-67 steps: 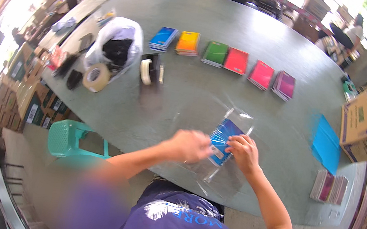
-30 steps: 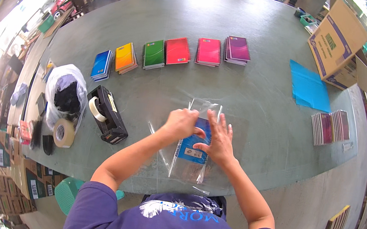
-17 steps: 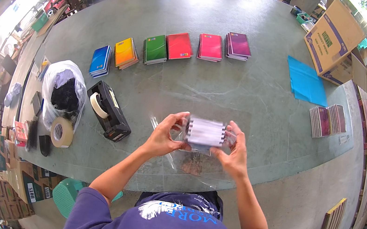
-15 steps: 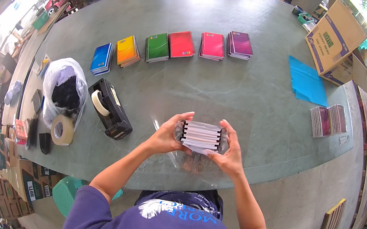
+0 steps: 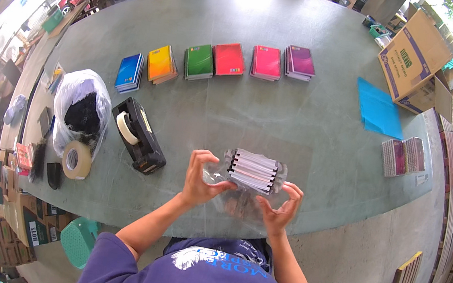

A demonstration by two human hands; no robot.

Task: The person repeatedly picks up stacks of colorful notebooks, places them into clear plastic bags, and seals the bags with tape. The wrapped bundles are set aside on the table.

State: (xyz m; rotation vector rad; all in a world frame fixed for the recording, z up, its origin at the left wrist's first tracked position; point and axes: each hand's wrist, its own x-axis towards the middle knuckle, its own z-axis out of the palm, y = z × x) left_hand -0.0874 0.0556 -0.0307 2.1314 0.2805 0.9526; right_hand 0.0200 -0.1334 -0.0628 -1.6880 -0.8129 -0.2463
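A stack of small notebooks point(image 5: 254, 171) lies near the table's front edge, page edges up and black bindings at both sides. Clear plastic film point(image 5: 279, 169) wraps it and bunches at its ends. My left hand point(image 5: 199, 181) is open in a curve at the stack's left, its thumb tip near the lower left corner. By the lower right corner, my right hand point(image 5: 279, 210) is also open, thumb and fingers apart. Loose clear film point(image 5: 238, 204) spreads on the table between the hands; whether the fingertips touch it I cannot tell.
Blue point(image 5: 129, 73), yellow point(image 5: 162, 64), green point(image 5: 198, 61), red point(image 5: 229, 59), pink point(image 5: 266, 62) and purple notebooks point(image 5: 300, 62) form a far row. Left are a tape dispenser point(image 5: 146, 156), tape roll point(image 5: 77, 160) and plastic bag point(image 5: 99, 100); right, wrapped notebooks point(image 5: 404, 156), blue sheet point(image 5: 379, 108) and carton point(image 5: 415, 55).
Both hands have let go of the wrapped stack and drawn back toward me. The stack now rests slightly turned, a little farther right.
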